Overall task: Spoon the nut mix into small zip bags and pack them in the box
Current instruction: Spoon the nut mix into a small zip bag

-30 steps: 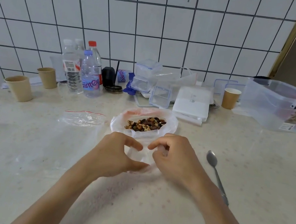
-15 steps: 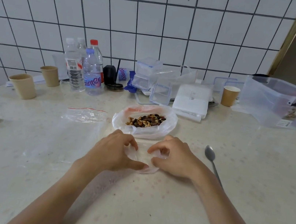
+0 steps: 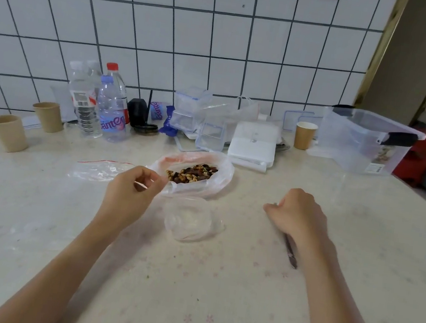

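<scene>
Head view only: we see the left hand raised just beside the near-left edge of the big open bag of nut mix, fingers loosely curled, thumb near the fingertips; whether they pinch the bag's rim we cannot tell. Right hand is down on the table, fingers curled round the spoon, whose handle sticks out toward the near edge; the bowl is hidden under the hand. Small zip bag lies crumpled and empty on the table between the two hands, just nearer than the nut mix. A second zip bag lies flat left of the nut mix, partly behind the left hand. Clear box sits at the far right corner, well apart, nothing packed in it that we can see.

Step, as we judge it: picking up the spoon, before the first scoop. Next move calls for lifting the spoon into the nut mix while the left hand holds the small zip bag's mouth open; the thin film may collapse shut or slide.
</scene>
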### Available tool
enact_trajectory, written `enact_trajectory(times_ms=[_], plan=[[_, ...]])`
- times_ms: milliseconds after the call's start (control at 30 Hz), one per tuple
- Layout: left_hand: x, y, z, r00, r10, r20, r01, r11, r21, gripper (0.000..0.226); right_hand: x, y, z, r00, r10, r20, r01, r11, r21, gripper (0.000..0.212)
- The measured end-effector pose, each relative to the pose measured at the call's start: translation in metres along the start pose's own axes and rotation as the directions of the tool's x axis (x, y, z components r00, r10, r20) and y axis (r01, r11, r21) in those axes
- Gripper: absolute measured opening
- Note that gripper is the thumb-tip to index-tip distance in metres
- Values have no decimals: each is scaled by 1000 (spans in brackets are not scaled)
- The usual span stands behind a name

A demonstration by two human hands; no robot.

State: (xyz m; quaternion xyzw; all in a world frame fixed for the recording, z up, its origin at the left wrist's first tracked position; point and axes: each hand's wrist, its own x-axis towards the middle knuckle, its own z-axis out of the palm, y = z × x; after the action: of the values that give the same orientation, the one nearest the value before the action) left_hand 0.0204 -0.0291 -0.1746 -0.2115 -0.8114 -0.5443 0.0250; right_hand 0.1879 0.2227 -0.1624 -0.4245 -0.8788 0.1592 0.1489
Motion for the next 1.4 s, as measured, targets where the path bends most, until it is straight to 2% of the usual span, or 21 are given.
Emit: enact_trajectory(times_ms=[133,433,467,533,600,633,733,833,967,1100,1267,1400], plan=[[2,-5,4,996,82,-21,-79,990,117,13,-11,18,2,1000,3,-2,-3,992,-123,34],[0,-6,11,990,140,-32,-134,981,137,9,-16,28,3,986,-156,62,159,985,-61,43],[0,-5,11,990,141,-33,-135,982,136,9,-14,27,2,982,-176,70,178,984,-25,36],[0,-4,10,988,149,-41,-143,981,128,8,-10,24,-3,976,-206,77,187,962,200,23],[0,-3,10,986,158,-55,-151,982,116,9,-8,16,-7,965,-253,68,198,872,447,18],[1,-3,9,985,162,-62,-154,982,112,9,-7,9,-9,957,-287,49,224,834,504,17],[3,-3,7,981,171,-88,-164,982,90,8,-4,-15,-10,937,-348,17,272,763,587,16],[7,-7,7,980,166,-113,-158,984,77,8,3,-41,-5,933,-354,66,224,716,662,12],[21,-7,6,982,164,-97,-151,980,132,20,19,-71,4,916,-372,151,194,740,644,6],[45,-7,15,979,191,-78,-169,960,225,35,32,-85,15,910,-396,120,249,755,607,7],[79,-15,35,998,45,-39,-34,969,244,57,35,-82,30,929,-369,26,255,688,679,7],[97,-24,46,995,-100,2,97,976,196,58,33,-83,28,899,-436,-30,300,567,767,5]])
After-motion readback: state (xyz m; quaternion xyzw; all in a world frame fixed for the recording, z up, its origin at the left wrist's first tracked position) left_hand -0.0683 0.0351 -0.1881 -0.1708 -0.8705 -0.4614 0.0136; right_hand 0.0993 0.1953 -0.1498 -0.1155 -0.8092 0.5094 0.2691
